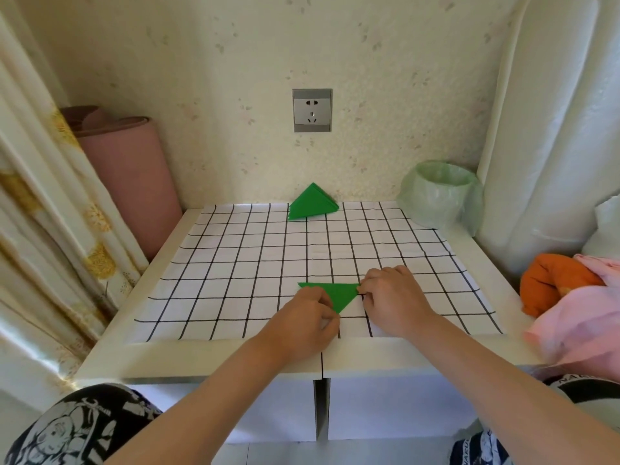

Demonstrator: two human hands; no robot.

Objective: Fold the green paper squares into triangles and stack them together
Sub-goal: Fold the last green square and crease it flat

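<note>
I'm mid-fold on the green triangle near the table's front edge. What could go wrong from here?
1. The left hand and right hand hold the green triangle only near its lower tip and right corner. If either grip slips, the layers may shift and the crease may go crooked.
2. The stack sits at the grid cloth's far edge and seems to tilt against the wall. Adding this piece carelessly could topple it.

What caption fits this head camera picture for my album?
Folding time: left hand and right hand hold a green triangle on checked cloth; folded stack behind.
</note>
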